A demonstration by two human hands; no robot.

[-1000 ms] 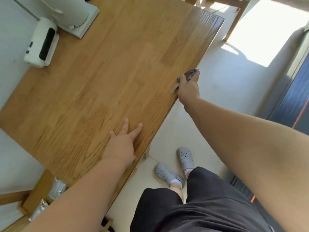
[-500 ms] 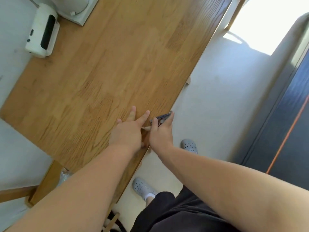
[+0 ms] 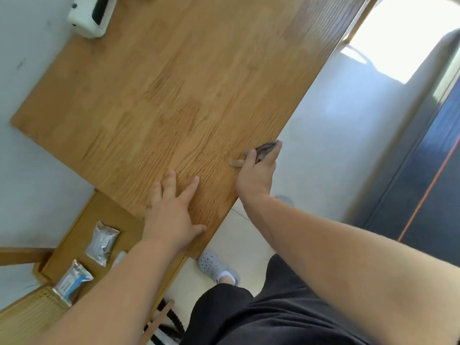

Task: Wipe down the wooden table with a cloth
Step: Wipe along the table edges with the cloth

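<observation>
At grainy oak table (image 3: 174, 95) edge, right hand (image 3: 256, 174) grips crumpled cloth (image 3: 266, 147).

You see a matt, grainy wooden table (image 3: 174, 95), a crumpled cloth (image 3: 265, 148), shiny foil packets (image 3: 102, 242) and a glossy white plastic device (image 3: 89, 16)

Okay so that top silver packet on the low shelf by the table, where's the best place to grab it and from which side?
Pinch the silver packet by its upper crimped end, which looks flat and thin enough for a finger and thumb. Come from above: it lies flat on the low wooden shelf, nothing over it. The left hand is nearest, resting flat on the table; the right hand holds the cloth.
</observation>
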